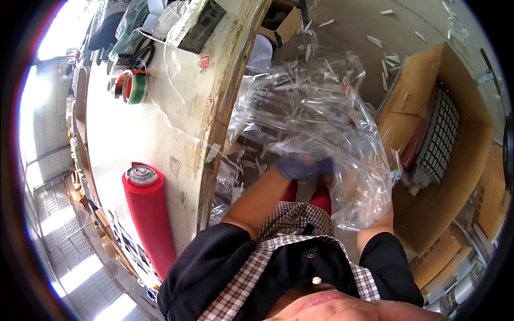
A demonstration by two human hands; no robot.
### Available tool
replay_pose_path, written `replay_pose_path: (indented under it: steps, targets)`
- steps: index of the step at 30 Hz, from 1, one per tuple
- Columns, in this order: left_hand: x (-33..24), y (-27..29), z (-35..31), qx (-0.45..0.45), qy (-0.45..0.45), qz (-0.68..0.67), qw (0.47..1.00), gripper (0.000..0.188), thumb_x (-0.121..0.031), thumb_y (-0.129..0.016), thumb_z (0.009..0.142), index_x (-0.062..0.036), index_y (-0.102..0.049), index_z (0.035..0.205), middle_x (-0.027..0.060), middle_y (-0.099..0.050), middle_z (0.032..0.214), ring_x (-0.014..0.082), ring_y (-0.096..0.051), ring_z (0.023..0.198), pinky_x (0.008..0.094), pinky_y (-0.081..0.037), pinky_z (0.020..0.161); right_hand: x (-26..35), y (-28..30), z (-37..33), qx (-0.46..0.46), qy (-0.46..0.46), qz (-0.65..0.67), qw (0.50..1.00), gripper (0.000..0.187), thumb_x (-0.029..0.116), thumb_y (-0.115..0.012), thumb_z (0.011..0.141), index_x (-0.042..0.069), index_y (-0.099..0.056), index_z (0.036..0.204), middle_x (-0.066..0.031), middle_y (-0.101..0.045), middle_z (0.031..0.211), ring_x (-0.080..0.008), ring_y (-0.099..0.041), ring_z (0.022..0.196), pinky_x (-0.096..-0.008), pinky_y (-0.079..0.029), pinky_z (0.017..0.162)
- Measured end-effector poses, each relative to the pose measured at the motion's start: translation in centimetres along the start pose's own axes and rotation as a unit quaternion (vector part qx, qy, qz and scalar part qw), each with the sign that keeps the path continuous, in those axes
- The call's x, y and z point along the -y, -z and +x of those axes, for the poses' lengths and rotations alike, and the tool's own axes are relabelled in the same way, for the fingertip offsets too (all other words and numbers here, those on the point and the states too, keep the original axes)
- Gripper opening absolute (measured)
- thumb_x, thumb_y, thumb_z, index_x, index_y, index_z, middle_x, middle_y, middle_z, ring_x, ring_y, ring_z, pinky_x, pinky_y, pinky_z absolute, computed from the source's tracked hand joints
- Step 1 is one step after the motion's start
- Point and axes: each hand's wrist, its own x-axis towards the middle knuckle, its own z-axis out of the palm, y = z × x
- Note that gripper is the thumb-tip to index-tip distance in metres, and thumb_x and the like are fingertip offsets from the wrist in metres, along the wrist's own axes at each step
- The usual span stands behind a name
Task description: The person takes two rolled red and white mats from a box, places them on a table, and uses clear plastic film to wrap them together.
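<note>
The left hand (294, 167), in a blue-grey glove, is low in front of the body beside the tabletop (112, 134), a pale surface with a worn wooden edge. It touches, or lies just beside, a large crumpled mass of clear plastic film (310, 107), which spreads ahead of both hands and to the right of them. The left fingers are blurred; whether they grip the film cannot be determined. The right hand (325, 167), seen as a blurred blue-grey patch just right of the left hand, is partly covered by the film; its finger position likewise cannot be determined. The right forearm shows through the film. To the left of the left hand, well apart, a red textured rolled sheet (147, 214) lies on the tabletop. Farther ahead on that side is a green ring-shaped tape roll (136, 88), with a thin white string (167, 122) trailing near it. To the right of the right hand, beyond the film, is a large open brown cardboard box (460, 198) containing a panel with a black grid (443, 134). Well ahead of both hands, white strips (375, 41) are scattered on the grey floor (348, 32).
</note>
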Motion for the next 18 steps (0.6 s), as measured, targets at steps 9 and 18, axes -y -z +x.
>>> replay_pose_path:
  steps: [9, 18]
  targets:
    - [-15.4, 15.2, 0.6, -0.327, -0.355, -0.161, 0.861, 0.077, -0.064, -0.046, 0.09, -0.0082, -0.042, 0.143, 0.0187, -0.046, 0.144, 0.0428, -0.045, 0.129, 0.0585, -0.038, 0.108, 7.9, 6.0, -9.0, -0.109, 0.111, 0.013, 0.988, 0.03, 0.012, -0.059, 0.092, -0.007, -0.057, 0.115, -0.0201, -0.069, 0.1, -0.0252, -0.069, 0.085, -0.0351, -0.058, 0.076]
    - [-8.8, 19.7, 0.8, -0.439, -0.272, -0.358, 0.778, 0.041, -0.039, -0.054, 0.094, -0.0054, -0.061, 0.117, 0.0116, -0.067, 0.104, 0.0287, -0.064, 0.095, 0.0468, -0.052, 0.082, 17.7, 6.5, -24.6, -0.196, 0.204, -0.01, 0.959, 0.026, 0.013, -0.06, 0.091, -0.008, -0.062, 0.106, -0.021, -0.069, 0.095, -0.027, -0.07, 0.08, -0.0366, -0.06, 0.071]
